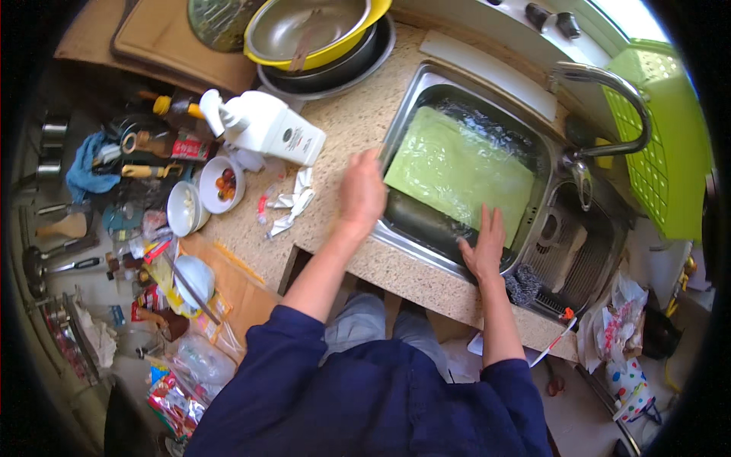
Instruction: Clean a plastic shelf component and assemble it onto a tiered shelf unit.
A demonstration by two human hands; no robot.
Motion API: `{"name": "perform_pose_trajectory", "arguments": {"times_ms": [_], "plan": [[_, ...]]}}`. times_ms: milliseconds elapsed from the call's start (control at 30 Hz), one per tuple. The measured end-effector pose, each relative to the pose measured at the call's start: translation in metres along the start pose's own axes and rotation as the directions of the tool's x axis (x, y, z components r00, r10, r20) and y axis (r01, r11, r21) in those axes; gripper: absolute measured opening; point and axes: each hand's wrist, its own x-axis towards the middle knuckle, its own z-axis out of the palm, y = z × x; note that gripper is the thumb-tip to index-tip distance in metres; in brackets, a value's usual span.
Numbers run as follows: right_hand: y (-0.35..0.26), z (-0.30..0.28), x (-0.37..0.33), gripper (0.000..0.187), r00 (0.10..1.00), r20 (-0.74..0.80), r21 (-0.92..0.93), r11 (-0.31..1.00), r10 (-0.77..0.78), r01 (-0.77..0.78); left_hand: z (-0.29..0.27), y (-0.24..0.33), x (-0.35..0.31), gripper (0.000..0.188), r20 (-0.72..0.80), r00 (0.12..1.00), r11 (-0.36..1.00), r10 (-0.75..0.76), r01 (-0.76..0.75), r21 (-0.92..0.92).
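Note:
A flat, rectangular light-green plastic piece [449,164] lies in the water of the larger basin of a steel sink [397,238]. I cannot make out whether it is a board or a tray. My right hand [486,247] reaches over its near right corner, fingers stretched out and spread. Whether those fingertips touch it is hard to see. Beside the sink's left rim is my left hand [362,190], blurred, its back turned up and its fingers partly hidden. Nothing shows in either hand. A curved chrome faucet [620,84] rises at the right of the basin.
Left of the sink stand a white pump bottle [278,129], bowls [221,185] of small food and crumpled white paper [291,207]. Stacked basins [327,57] sit behind. A smaller basin with a drain rack [563,244] and a green perforated plastic rack [659,145] are at right.

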Motion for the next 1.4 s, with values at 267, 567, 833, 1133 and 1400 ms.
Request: {"name": "perform_pose_trajectory", "arguments": {"times_ms": [267, 567, 833, 1133, 1400], "plan": [[0.035, 0.015, 0.05, 0.07, 0.966, 0.202, -0.339, 0.937, 0.161, -0.085, 0.0, -0.046, 0.008, 0.056, -0.135, 0.991, 0.986, 0.005, 0.017, 0.164], [0.058, 0.034, 0.052, 0.064, 0.973, 0.229, -0.46, 0.885, 0.036, 0.075, 0.045, 0.002, -0.027, 0.041, 0.338, 0.939, 0.992, -0.069, 0.1, -0.074], [0.015, -0.008, 0.015, 0.055, 0.955, 0.208, -0.505, 0.812, -0.213, 0.292, 0.116, 0.002, -0.014, 0.042, 0.658, 0.709, 0.391, -0.254, 0.697, -0.601], [-0.01, -0.081, 0.019, 0.039, 0.932, -0.273, -0.121, 0.97, -0.239, 0.213, 0.071, 0.077, 0.018, 0.039, 0.498, 0.867, 0.494, 0.008, 0.43, -0.756], [-0.005, -0.138, 0.007, 0.019, 0.858, -0.353, 0.406, 0.887, 0.373, -0.219, 0.109, 0.055, 0.005, 0.062, 0.44, 0.896, 0.755, -0.061, 0.329, -0.566]]}}
